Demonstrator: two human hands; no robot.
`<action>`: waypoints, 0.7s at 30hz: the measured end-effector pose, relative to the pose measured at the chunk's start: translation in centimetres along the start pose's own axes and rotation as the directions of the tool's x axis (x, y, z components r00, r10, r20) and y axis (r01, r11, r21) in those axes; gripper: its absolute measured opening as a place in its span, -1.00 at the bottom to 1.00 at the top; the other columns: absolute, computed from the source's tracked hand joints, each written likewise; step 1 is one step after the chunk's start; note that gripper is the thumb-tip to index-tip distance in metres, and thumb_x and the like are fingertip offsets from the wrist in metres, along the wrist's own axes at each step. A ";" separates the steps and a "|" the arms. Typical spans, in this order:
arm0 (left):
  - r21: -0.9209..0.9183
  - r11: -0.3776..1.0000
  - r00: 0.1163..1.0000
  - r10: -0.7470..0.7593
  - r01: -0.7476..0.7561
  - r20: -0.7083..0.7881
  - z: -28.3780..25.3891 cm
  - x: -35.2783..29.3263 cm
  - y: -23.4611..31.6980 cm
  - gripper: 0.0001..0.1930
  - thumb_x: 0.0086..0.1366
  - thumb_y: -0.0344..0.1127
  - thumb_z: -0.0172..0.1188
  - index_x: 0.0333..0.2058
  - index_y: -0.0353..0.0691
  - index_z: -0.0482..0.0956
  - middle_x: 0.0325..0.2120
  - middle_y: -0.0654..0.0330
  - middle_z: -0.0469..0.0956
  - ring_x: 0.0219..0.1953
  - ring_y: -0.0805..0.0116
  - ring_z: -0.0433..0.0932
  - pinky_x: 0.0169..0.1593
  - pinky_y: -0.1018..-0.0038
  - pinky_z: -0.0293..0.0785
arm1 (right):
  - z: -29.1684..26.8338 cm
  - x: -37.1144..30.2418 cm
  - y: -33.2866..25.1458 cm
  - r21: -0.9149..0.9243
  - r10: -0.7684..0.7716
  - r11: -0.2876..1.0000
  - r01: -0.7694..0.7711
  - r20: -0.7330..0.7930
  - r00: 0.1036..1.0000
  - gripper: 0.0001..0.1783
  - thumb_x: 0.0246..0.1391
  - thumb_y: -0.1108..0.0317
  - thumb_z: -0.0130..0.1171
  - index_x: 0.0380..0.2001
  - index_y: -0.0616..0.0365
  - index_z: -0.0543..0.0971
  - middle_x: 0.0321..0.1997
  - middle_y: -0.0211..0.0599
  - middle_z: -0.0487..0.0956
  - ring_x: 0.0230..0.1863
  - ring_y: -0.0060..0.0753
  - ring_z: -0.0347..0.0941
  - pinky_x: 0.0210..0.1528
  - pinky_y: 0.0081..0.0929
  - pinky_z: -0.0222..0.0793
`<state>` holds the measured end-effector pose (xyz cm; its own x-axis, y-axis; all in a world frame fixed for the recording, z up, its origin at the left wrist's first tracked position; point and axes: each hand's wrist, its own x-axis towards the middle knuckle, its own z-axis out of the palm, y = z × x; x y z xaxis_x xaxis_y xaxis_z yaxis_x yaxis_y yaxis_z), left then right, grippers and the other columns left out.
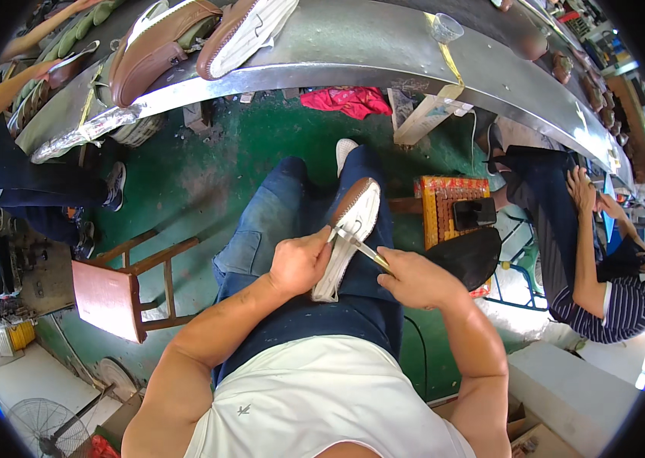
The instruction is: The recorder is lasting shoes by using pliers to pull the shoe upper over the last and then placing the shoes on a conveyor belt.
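Note:
An unfinished shoe (357,212), brown round the toe with a white underside facing up, lies along my right thigh, its toe pointing away from me. My left hand (301,262) is closed at the shoe's left edge, thumb and fingers pinched there; the fingertips are partly hidden. In my right hand (420,278) is a slim metal hand tool (364,249), silver toward its head and brass-coloured near my fingers. Its head rests on or just over the middle of the white underside, close to my left fingertips. The tool's exact kind is too small to tell.
Across the far side runs a metal conveyor bench (353,46) carrying brown-and-white shoes (248,34) and a clear plastic cup (446,28). A wooden stool (109,298) stands left. At right are a beaded seat (445,206) with a phone-like black object (474,212), and a seated co-worker (605,305).

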<state>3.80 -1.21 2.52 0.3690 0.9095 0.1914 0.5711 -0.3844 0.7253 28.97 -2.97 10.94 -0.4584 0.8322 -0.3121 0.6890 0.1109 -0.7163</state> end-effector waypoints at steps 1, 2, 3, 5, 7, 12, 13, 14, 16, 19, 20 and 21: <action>-0.001 1.000 1.000 0.000 0.000 0.004 -0.1 0.0 0.0 -0.76 0.32 -0.37 0.20 -0.06 -0.26 0.64 -0.42 -0.06 0.65 -0.41 -0.01 0.67 -0.32 0.17 0.59 | -1.9 0.9 -2.0 -0.101 0.152 0.986 -0.135 0.192 0.970 -0.60 0.23 0.29 0.13 -0.01 0.42 0.46 -0.16 0.21 0.61 -0.05 0.29 0.54 0.04 0.03 0.43; -0.046 0.999 1.000 0.024 -0.024 0.000 -0.3 0.2 0.0 -0.77 0.34 -0.35 0.20 -0.08 -0.29 0.65 -0.41 -0.06 0.65 -0.39 -0.02 0.67 -0.30 0.18 0.60 | -2.9 1.4 -3.2 -0.223 0.314 0.943 -0.246 0.357 0.880 -0.66 0.25 0.28 0.10 -0.12 0.41 0.48 -0.12 0.24 0.60 -0.03 0.28 0.53 0.05 0.04 0.42; -0.092 0.995 0.999 0.050 -0.050 -0.006 -0.3 0.4 -0.1 -0.77 0.35 -0.33 0.19 -0.11 -0.32 0.65 -0.41 -0.07 0.66 -0.37 -0.04 0.68 -0.28 0.20 0.61 | -2.7 1.7 -3.1 -0.221 0.319 0.942 -0.254 0.352 0.880 -0.66 0.25 0.28 0.10 -0.12 0.41 0.48 -0.12 0.24 0.60 -0.03 0.28 0.53 0.05 0.04 0.42; -0.449 0.845 0.952 -0.303 0.289 0.043 1.7 -0.6 -3.3 -0.63 0.53 -0.17 0.00 0.05 -0.32 0.60 -0.04 -0.08 0.65 0.03 0.07 0.63 0.13 0.31 0.50 | -1.9 2.6 -2.4 -0.269 0.255 0.949 -0.165 0.342 0.905 -0.65 0.26 0.23 0.11 -0.15 0.40 0.49 -0.23 0.18 0.63 -0.13 0.27 0.57 -0.01 0.05 0.44; -0.800 0.404 0.857 -0.451 0.445 0.249 4.3 -0.8 -4.6 -0.48 0.58 -0.07 -0.12 0.34 -0.26 0.35 0.28 0.04 0.42 0.33 0.24 0.36 0.38 0.35 0.22 | 0.1 3.1 -1.7 -0.254 0.217 0.956 -0.148 0.268 0.939 -0.65 0.25 0.22 0.12 -0.16 0.39 0.50 -0.25 0.17 0.63 -0.16 0.27 0.57 -0.03 0.05 0.45; -0.830 -0.017 0.820 -0.142 0.557 0.554 2.6 0.8 -5.4 -0.24 0.52 0.04 0.02 0.51 -0.14 -0.05 0.42 0.20 0.20 0.43 0.32 0.15 0.46 0.36 0.07 | 6.1 2.6 0.8 0.000 0.192 0.981 -0.192 -0.043 0.980 -0.70 0.23 0.23 0.18 -0.16 0.28 0.53 -0.30 0.17 0.63 -0.18 0.25 0.58 -0.10 0.07 0.46; -0.831 -0.017 0.821 -0.142 0.556 0.552 3.0 0.8 -5.9 -0.24 0.52 0.04 0.02 0.51 -0.14 -0.05 0.42 0.20 0.20 0.43 0.32 0.15 0.46 0.36 0.07 | 7.6 2.5 1.0 0.081 0.235 0.971 -0.227 -0.105 0.966 -0.70 0.23 0.22 0.19 -0.17 0.25 0.53 -0.32 0.16 0.63 -0.19 0.25 0.58 -0.11 0.05 0.46; -0.824 0.065 0.818 -0.185 0.563 0.544 3.5 0.9 -6.2 -0.21 0.50 0.04 0.08 0.51 -0.12 -0.05 0.41 0.20 0.21 0.43 0.33 0.16 0.45 0.36 0.09 | 9.3 2.3 1.0 0.172 0.286 0.950 -0.261 -0.141 0.948 -0.70 0.23 0.20 0.20 -0.17 0.25 0.53 -0.32 0.15 0.63 -0.19 0.26 0.57 -0.10 0.04 0.46; -0.790 0.173 0.802 -0.248 0.588 0.543 3.6 1.2 -6.3 -0.16 0.45 -0.05 0.21 0.51 -0.10 -0.05 0.40 0.20 0.24 0.40 0.36 0.19 0.42 0.39 0.14 | 10.0 1.9 0.6 0.299 0.359 0.904 -0.304 -0.150 0.921 -0.70 0.24 0.18 0.20 -0.18 0.24 0.54 -0.31 0.13 0.62 -0.16 0.25 0.57 -0.08 -0.01 0.46; -0.801 0.263 0.839 -0.265 0.537 0.475 4.1 1.1 -5.2 -0.19 0.46 -0.11 0.21 0.51 -0.11 -0.03 0.38 0.18 0.27 0.39 0.37 0.21 0.42 0.41 0.14 | 6.5 1.3 1.7 0.287 0.303 0.908 -0.305 0.053 0.952 -0.69 0.24 0.22 0.18 -0.13 0.27 0.52 -0.23 0.19 0.61 -0.11 0.25 0.55 -0.03 0.00 0.45; -0.789 0.282 0.831 -0.301 0.546 0.467 4.1 1.2 -4.9 -0.21 0.45 -0.16 0.21 0.50 -0.12 -0.02 0.38 0.17 0.27 0.38 0.37 0.22 0.41 0.43 0.15 | 6.0 1.1 1.6 0.035 0.197 0.980 -0.195 -0.126 0.972 -0.69 0.24 0.27 0.16 -0.10 0.29 0.50 -0.16 0.23 0.60 -0.08 0.28 0.54 0.01 0.02 0.44; -0.784 0.284 0.827 -0.304 0.552 0.473 4.2 1.0 -4.8 -0.21 0.45 -0.16 0.21 0.50 -0.12 -0.02 0.38 0.17 0.27 0.38 0.37 0.22 0.41 0.43 0.15 | 5.6 1.1 1.3 0.044 0.200 0.980 -0.196 -0.125 0.972 -0.69 0.24 0.27 0.16 -0.10 0.29 0.50 -0.16 0.23 0.60 -0.08 0.28 0.54 0.01 0.02 0.44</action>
<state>4.52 0.91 -3.52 0.4783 0.7942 -0.3749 -0.2083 0.5173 0.8301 26.22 -4.97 6.10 -0.2372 0.8989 -0.3684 0.7402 -0.0783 -0.6678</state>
